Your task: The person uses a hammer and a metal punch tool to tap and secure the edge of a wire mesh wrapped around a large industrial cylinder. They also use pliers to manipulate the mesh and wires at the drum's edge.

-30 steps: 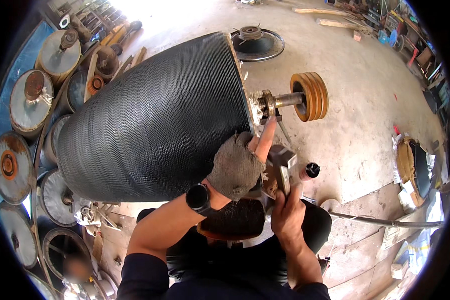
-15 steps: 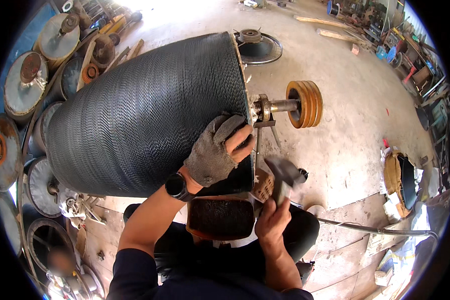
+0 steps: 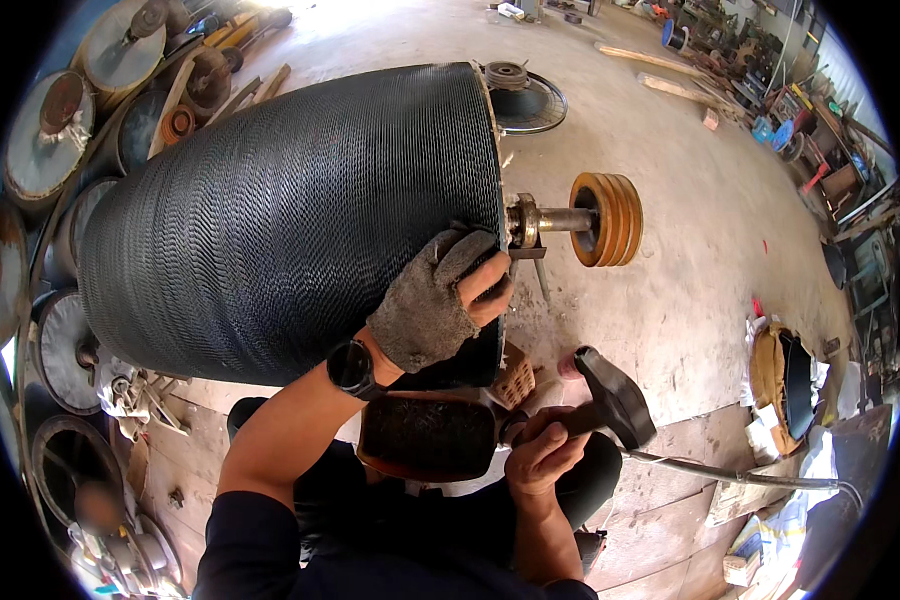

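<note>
A big black drum with a woven-textured skin lies on its side in front of me. A steel shaft with an orange grooved pulley sticks out of its right end. My left hand, in a grey fingerless glove with a black watch on the wrist, presses on the drum's lower right rim. My right hand grips the handle of a black-headed hammer, held low beside the drum's end. A rusty tray of dark grit sits between my arms.
Round metal discs and wheels are stacked along the left. A red brick lies under the drum's end. A basket stands on the right, a steel rod runs across wooden boards, and clutter lines the far right.
My left hand slid along the drum's rim and now sits flat on its lower right edge. My right hand lowered the hammer away from the shaft.
</note>
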The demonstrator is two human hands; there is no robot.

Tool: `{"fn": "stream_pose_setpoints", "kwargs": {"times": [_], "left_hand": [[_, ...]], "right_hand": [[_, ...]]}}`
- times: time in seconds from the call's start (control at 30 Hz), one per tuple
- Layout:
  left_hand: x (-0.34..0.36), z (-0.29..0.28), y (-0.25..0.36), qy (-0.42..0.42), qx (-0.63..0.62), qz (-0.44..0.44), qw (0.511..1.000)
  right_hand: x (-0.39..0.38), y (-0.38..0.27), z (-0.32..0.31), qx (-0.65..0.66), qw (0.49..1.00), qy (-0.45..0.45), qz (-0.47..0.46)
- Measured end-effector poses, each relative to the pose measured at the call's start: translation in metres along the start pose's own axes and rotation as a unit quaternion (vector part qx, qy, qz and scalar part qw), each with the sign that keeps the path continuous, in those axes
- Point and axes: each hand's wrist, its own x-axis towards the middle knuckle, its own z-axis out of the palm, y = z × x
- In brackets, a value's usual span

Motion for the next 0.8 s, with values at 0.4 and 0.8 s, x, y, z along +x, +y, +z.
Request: {"fn": "stream_pose_setpoints", "kwargs": {"times": [0.4, 0.8], "left_hand": [[-0.002, -0.001, 0.004, 0.002, -0.018, -0.008, 1.000], [-0.001, -0.006, 0.001, 0.002, -0.017, -0.006, 1.000]], "right_hand": [[0.019, -0.012, 0.016, -0.272, 0.953, -0.122, 0.055], [0.010, -0.009, 0.013, -0.178, 0.981, -0.079, 0.015]]}}
